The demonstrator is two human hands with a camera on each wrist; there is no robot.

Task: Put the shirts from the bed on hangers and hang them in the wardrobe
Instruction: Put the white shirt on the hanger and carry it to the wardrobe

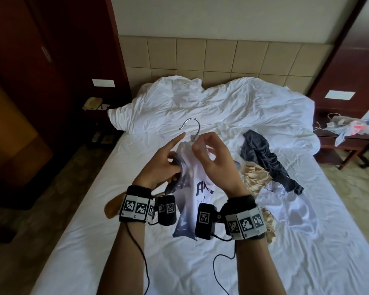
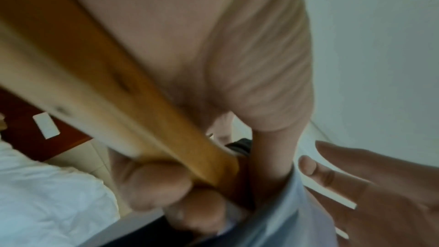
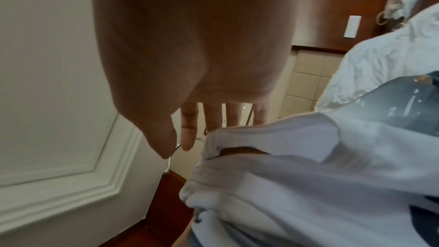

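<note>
Hands: left hand (image 1: 160,165) holds wooden hanger (image 2: 114,89) inside white printed shirt (image 1: 200,188) | right hand (image 1: 213,154) pinches shirt's neck by silver hook (image 1: 191,126) (hook points up, away) | above white bed (image 1: 136,241)

Above the white-sheeted bed (image 1: 200,262), the left hand (image 1: 160,165) and right hand (image 1: 213,158) hold a wooden hanger with metal hook (image 1: 192,124) inside a white printed T-shirt (image 1: 198,188); right of it, a dark grey crumpled garment (image 1: 262,154) lies on a beige satin garment (image 1: 254,175).
</note>
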